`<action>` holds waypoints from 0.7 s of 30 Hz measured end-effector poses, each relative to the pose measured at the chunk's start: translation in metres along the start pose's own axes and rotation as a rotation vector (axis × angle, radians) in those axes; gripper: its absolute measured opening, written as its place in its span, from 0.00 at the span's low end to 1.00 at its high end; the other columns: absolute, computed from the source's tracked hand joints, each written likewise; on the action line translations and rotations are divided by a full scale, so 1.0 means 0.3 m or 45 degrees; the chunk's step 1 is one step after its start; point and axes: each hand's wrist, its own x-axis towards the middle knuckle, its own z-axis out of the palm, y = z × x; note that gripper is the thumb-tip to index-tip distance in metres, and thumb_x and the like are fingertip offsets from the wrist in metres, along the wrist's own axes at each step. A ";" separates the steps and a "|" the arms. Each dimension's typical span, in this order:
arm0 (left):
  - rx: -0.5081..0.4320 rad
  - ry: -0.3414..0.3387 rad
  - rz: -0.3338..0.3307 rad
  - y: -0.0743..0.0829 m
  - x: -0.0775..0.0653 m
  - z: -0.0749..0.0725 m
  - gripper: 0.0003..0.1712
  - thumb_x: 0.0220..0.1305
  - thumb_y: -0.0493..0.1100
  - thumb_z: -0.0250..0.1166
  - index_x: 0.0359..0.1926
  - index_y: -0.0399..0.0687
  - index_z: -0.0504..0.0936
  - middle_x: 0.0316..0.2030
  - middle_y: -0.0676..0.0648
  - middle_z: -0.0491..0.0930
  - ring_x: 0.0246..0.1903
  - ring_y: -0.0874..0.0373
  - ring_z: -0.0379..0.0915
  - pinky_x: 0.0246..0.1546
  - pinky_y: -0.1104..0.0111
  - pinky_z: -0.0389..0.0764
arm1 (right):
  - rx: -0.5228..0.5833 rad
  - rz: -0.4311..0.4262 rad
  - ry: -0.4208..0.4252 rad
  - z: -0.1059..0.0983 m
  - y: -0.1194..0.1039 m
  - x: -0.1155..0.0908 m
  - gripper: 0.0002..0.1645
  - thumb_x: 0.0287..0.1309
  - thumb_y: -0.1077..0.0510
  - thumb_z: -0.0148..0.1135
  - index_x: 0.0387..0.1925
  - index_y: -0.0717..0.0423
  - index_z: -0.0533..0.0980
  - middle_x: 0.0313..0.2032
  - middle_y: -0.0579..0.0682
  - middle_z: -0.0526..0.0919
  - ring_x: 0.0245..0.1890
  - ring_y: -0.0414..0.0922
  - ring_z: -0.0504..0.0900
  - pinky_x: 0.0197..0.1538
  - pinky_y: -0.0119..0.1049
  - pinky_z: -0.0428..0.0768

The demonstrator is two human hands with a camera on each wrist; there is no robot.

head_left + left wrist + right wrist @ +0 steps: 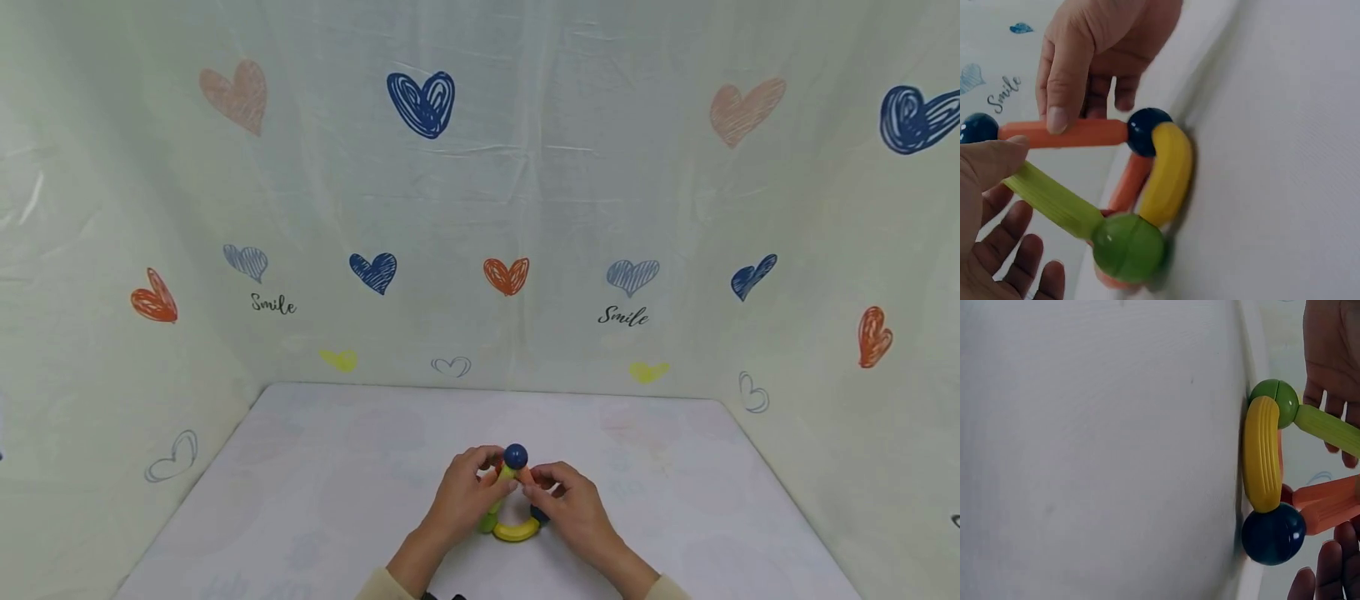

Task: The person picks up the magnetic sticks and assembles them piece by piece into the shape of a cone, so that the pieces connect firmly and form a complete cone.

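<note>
A frame of magnetic sticks and balls stands on the table, held from both sides. At its top is a dark blue ball [515, 456]. From there a lime green stick [1054, 200] runs down to a green ball [1129, 248], and an orange stick [1104, 133] to a second blue ball [1274, 534]. A curved yellow stick [516, 532] joins the two lower balls along the tabletop. My left hand [461, 496] pinches the lime green stick near the top ball, its other fingers spread behind. My right hand [573, 508] pinches the orange stick. More orange sticks are partly hidden behind.
The white table [337, 467] extends around the hands. A pale curtain [480, 208] printed with hearts hangs behind it and along both sides. Small black shapes [442, 597], too cut off to identify, show at the bottom edge of the head view.
</note>
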 end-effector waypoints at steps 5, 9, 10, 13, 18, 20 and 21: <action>0.123 -0.052 -0.112 -0.051 -0.028 -0.009 0.21 0.59 0.48 0.80 0.50 0.47 0.85 0.43 0.51 0.82 0.46 0.54 0.74 0.48 0.57 0.80 | -0.228 0.009 -0.115 -0.025 0.035 -0.006 0.11 0.59 0.53 0.78 0.42 0.46 0.86 0.39 0.40 0.82 0.39 0.37 0.76 0.40 0.29 0.77; 0.266 -0.124 -0.096 -0.100 -0.053 -0.020 0.19 0.57 0.45 0.81 0.47 0.46 0.87 0.37 0.54 0.79 0.38 0.58 0.69 0.38 0.65 0.73 | -0.301 -0.024 -0.213 -0.040 0.072 -0.004 0.13 0.56 0.54 0.80 0.43 0.49 0.86 0.39 0.40 0.81 0.36 0.34 0.75 0.39 0.29 0.76; 0.284 -0.141 -0.105 -0.108 -0.056 -0.022 0.19 0.57 0.45 0.81 0.47 0.47 0.87 0.37 0.54 0.78 0.37 0.59 0.68 0.38 0.66 0.72 | -0.305 -0.031 -0.232 -0.041 0.076 -0.001 0.14 0.56 0.55 0.80 0.44 0.50 0.86 0.39 0.41 0.81 0.35 0.34 0.75 0.39 0.29 0.76; 0.331 -0.160 -0.115 -0.125 -0.062 -0.026 0.20 0.56 0.45 0.82 0.49 0.47 0.87 0.38 0.55 0.77 0.36 0.60 0.68 0.37 0.67 0.73 | -0.294 -0.040 -0.268 -0.035 0.085 0.018 0.15 0.58 0.55 0.78 0.46 0.52 0.86 0.40 0.42 0.82 0.34 0.33 0.76 0.38 0.29 0.77; 0.357 -0.125 -0.149 -0.140 -0.061 -0.037 0.23 0.56 0.45 0.81 0.51 0.45 0.87 0.39 0.54 0.77 0.36 0.59 0.69 0.38 0.66 0.75 | -0.268 -0.044 -0.269 0.003 0.081 0.069 0.15 0.60 0.58 0.76 0.48 0.53 0.86 0.40 0.43 0.84 0.38 0.36 0.79 0.40 0.30 0.80; 0.355 -0.107 -0.177 -0.146 -0.057 -0.039 0.23 0.56 0.45 0.82 0.52 0.44 0.86 0.39 0.53 0.77 0.37 0.59 0.69 0.39 0.66 0.76 | -0.258 -0.049 -0.266 0.018 0.077 0.087 0.15 0.60 0.58 0.76 0.49 0.54 0.85 0.41 0.44 0.84 0.39 0.38 0.80 0.42 0.31 0.80; 0.349 -0.098 -0.192 -0.148 -0.055 -0.040 0.24 0.56 0.45 0.82 0.52 0.44 0.86 0.39 0.53 0.77 0.37 0.59 0.69 0.39 0.66 0.76 | -0.256 -0.050 -0.263 0.024 0.077 0.094 0.16 0.60 0.59 0.75 0.50 0.55 0.85 0.41 0.45 0.85 0.39 0.38 0.80 0.42 0.32 0.81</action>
